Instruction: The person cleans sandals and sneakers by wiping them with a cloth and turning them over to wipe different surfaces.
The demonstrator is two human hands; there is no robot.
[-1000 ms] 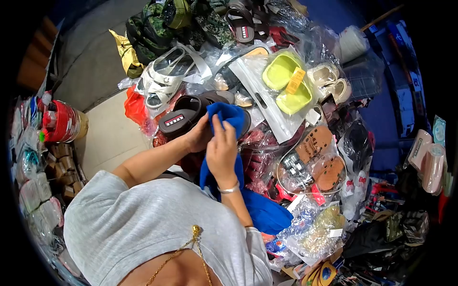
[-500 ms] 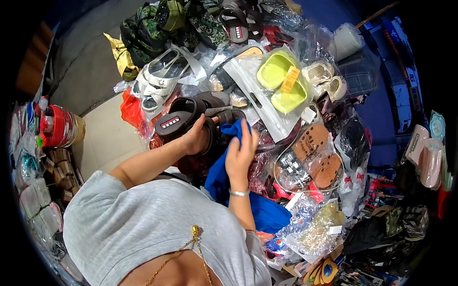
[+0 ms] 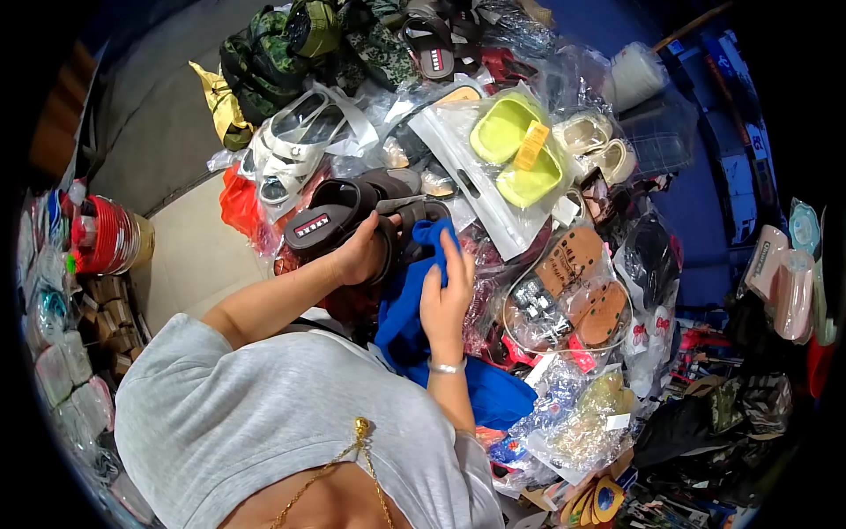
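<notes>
My left hand (image 3: 359, 254) is closed around a pair of dark brown sandals (image 3: 330, 212), held above the heap. One sandal's insole faces up with a red and white label, and the other sits partly behind my fingers. My right hand (image 3: 448, 291), with a bangle at the wrist, holds a blue cloth (image 3: 407, 295) by its upper end. The cloth's bunched top touches the nearer sandal's end, and the rest hangs below my wrist. My fingertips are partly hidden by the cloth.
Around the hands lie yellow-green clogs (image 3: 509, 128) in a bag, white sandals (image 3: 295, 145), brown-soled footwear (image 3: 573, 273) in plastic, and cream shoes (image 3: 586, 137). Camouflage bags (image 3: 264, 66) are at the back. A red basket stack (image 3: 107, 234) stands left, with pink bottles (image 3: 793, 295) at right.
My right hand has shifted slightly down, its thumb and fingers a little further apart beside the blue cloth. My left hand keeps the sandals in nearly the same place.
</notes>
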